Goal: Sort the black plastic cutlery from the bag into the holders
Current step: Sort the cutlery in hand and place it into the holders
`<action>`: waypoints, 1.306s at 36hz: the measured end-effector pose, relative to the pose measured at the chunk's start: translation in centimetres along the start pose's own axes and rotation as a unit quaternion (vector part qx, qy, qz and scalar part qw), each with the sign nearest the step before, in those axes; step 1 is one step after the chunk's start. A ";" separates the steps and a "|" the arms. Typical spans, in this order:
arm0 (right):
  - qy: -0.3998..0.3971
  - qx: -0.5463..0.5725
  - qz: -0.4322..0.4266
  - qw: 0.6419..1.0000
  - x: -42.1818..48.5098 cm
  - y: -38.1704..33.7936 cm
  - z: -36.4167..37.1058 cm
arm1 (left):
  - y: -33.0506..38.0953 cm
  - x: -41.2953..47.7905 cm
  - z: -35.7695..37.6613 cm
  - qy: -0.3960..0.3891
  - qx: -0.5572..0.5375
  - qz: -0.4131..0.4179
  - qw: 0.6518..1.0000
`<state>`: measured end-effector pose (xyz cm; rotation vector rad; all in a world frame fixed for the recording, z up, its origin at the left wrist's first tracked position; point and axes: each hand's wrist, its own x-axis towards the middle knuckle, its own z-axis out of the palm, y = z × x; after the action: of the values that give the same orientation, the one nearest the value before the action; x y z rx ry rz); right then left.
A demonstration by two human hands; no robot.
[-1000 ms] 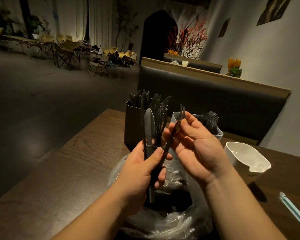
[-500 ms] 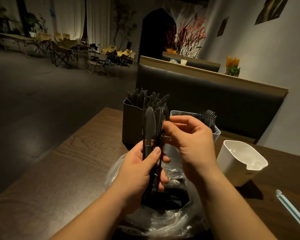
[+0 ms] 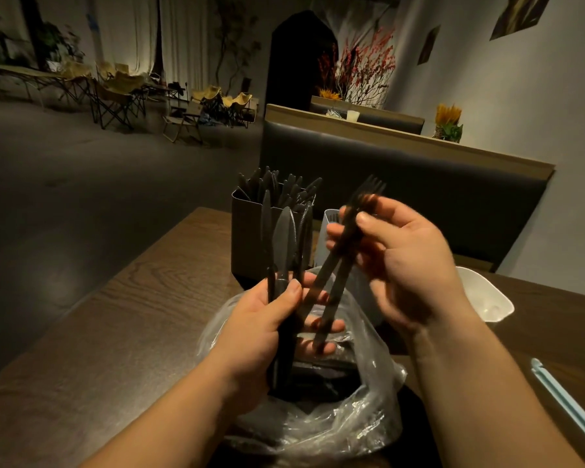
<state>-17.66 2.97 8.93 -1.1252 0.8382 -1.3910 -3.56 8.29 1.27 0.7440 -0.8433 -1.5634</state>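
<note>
Looks forward and down from head height, wide-angle, close over the left hand (image 3: 260, 319) and right hand (image 3: 406, 261), across the table (image 3: 115, 325) toward the booth backrest (image 3: 419, 184).

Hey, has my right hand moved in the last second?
Yes: the right hand, gripping forks, pulled right, away from the dark holder toward the empty white holder.

Holders: three along the far edge of the table (image 3: 115, 332): one dark holder (image 3: 247, 238), one pale holder (image 3: 328, 228), one white holder (image 3: 487, 295).
Bag (image 3: 352, 423): one, near edge.
Held knives (image 3: 282, 231), left hand (image 3: 264, 319): at least three blades.
Forks (image 3: 338, 275), right hand (image 3: 409, 261): two handles.
Stored knives (image 3: 277, 187) in the dark holder: too crowded to count.
Pale blue stick (image 3: 568, 407): one, right edge.
</note>
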 end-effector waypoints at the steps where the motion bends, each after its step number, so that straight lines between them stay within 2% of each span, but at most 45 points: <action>1: 0.012 0.035 0.002 0.999 0.2 -0.4 -0.2 | 0.0 0.1 0.0 -0.003 -0.007 -0.003 1.000; 5: 0.050 0.157 -0.046 0.985 0.9 -2.3 -1.3 | -0.2 0.2 -0.1 -0.014 -0.001 -0.001 1.000; 16: 0.101 0.186 -0.220 0.952 3.5 -4.1 -5.3 | -1.3 0.8 -0.4 -0.029 -0.009 -0.009 0.999; 24: 0.160 0.090 -0.244 0.952 3.8 -3.4 -5.9 | -1.5 1.0 -1.0 -0.043 -0.013 -0.037 0.998; 27: 0.185 -0.024 -0.214 0.959 3.8 -2.7 -5.5 | -1.5 1.0 -1.4 -0.075 -0.042 -0.047 0.995; 30: 0.193 -0.153 -0.202 0.948 4.0 -1.5 -5.3 | -1.4 0.9 -1.5 -0.094 -0.058 -0.048 0.993; 34: 0.170 -0.303 -0.248 0.904 4.7 0.0 -6.1 | -1.0 0.6 -1.0 -0.085 -0.023 -0.020 0.996; 37: 0.149 -0.474 -0.290 0.818 5.1 0.5 -7.1 | -0.8 0.5 -0.9 -0.087 -0.021 -0.003 0.996; 39: 0.147 -0.570 -0.277 0.759 5.2 0.7 -7.5 | -0.7 0.4 -0.8 -0.089 -0.022 0.007 0.996; 40: 0.150 -0.599 -0.264 0.741 5.1 0.7 -7.6 | -0.7 0.4 -0.7 -0.087 -0.020 0.009 0.996; 45: 0.120 -0.710 -0.197 0.665 4.1 -0.6 -7.3 | -0.7 0.4 -0.5 -0.058 -0.015 0.030 0.998; 47: 0.115 -0.730 -0.200 0.643 3.7 -1.4 -7.1 | -0.7 0.5 -0.6 -0.046 -0.009 0.036 0.998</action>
<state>-24.58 -1.25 8.75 -2.4788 2.1785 -0.9901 -3.56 7.82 0.33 0.6271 -0.9126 -1.5476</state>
